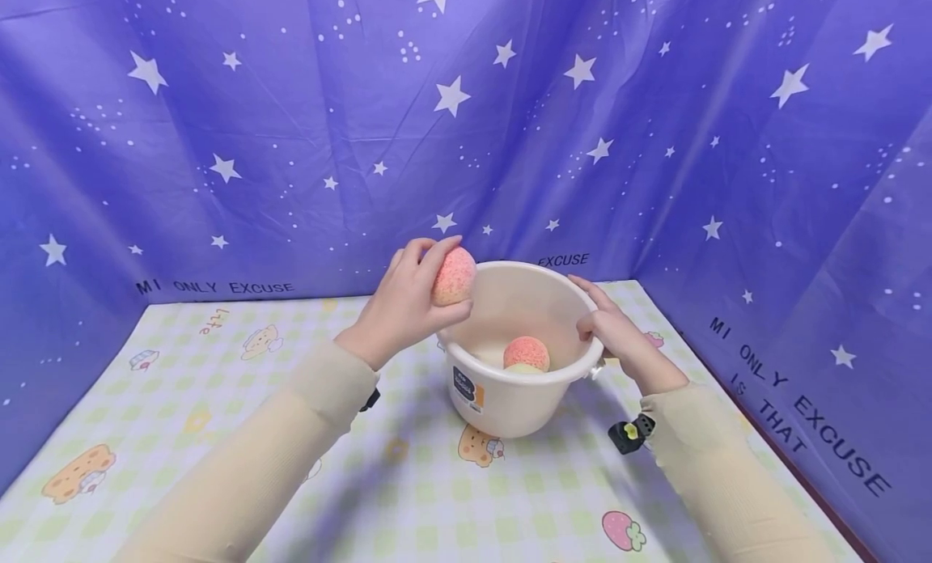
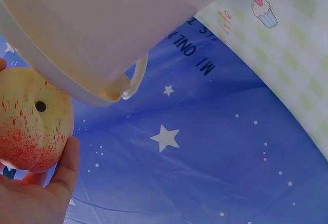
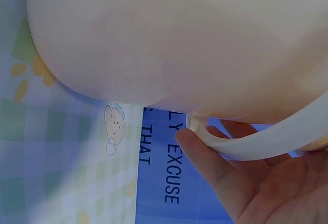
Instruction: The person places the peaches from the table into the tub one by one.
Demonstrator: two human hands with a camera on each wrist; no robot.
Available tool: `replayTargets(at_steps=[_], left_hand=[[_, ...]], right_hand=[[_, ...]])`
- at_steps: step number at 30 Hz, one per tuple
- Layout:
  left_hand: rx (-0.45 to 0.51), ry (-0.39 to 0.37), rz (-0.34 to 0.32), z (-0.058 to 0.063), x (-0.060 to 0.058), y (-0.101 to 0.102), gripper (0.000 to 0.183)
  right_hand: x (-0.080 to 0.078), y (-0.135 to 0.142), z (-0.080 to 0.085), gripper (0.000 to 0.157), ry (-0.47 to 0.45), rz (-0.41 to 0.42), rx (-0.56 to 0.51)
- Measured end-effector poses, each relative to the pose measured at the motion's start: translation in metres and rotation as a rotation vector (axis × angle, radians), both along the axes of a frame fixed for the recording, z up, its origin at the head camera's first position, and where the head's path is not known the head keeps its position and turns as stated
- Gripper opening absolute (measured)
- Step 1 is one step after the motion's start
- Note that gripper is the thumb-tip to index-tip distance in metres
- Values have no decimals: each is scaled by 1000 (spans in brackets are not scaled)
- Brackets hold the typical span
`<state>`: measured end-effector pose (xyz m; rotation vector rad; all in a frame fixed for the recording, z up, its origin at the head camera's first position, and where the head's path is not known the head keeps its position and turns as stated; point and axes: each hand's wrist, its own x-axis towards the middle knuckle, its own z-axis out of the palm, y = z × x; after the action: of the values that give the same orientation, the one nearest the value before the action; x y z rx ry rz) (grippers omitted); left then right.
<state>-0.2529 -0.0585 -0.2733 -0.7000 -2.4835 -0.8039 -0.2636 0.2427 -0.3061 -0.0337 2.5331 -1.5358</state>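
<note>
My left hand (image 1: pixel 408 300) holds a peach (image 1: pixel 455 276) up beside the left rim of a white plastic bucket (image 1: pixel 502 405). In the left wrist view the peach (image 2: pixel 36 116) is pale yellow with red speckles and a dark dot, fingers and thumb round its sides. Inside the bucket lies another pink peach (image 1: pixel 526 353), pale yellow-green at its lower edge, partly hidden by the front rim. At the bucket's right side my right hand (image 1: pixel 619 336) grips the rim. The right wrist view shows its thumb at the end of the curved handle (image 3: pixel 266 147).
The bucket stands on a table with a green-and-white checked cloth (image 1: pixel 240 417) printed with cartoon figures. A purple-blue star-printed curtain (image 1: pixel 328 126) closes off the back and both sides. Dark wrist-camera mounts (image 1: pixel 630 435) sit under the sleeves.
</note>
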Motion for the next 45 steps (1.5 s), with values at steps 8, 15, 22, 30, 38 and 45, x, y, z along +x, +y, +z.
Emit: replayTargets(at_steps=[8,15,22,30,38,45], left_hand=[[-41,-17,-22,4,-2,7,78],[-49,-93,-35,4,-6,15,77],[-80,-134,-42,0,-8,25,75],[-120,-174,-68,-2,-8,34,76],[-158,-196,-91,-2,-9,43,76],[-171,-194,-124,-2,-9,50,74]], right_hand=[[0,0,0,101,-3,-4,-8],[0,1,0,101,4,2,-12],[-1,2,-2,101,0,-1,-13],[-1,3,-3,101,-2,1,-16],[-1,3,-3,101,2,-2,-18],[-2,3,-3,100,5,1,3]])
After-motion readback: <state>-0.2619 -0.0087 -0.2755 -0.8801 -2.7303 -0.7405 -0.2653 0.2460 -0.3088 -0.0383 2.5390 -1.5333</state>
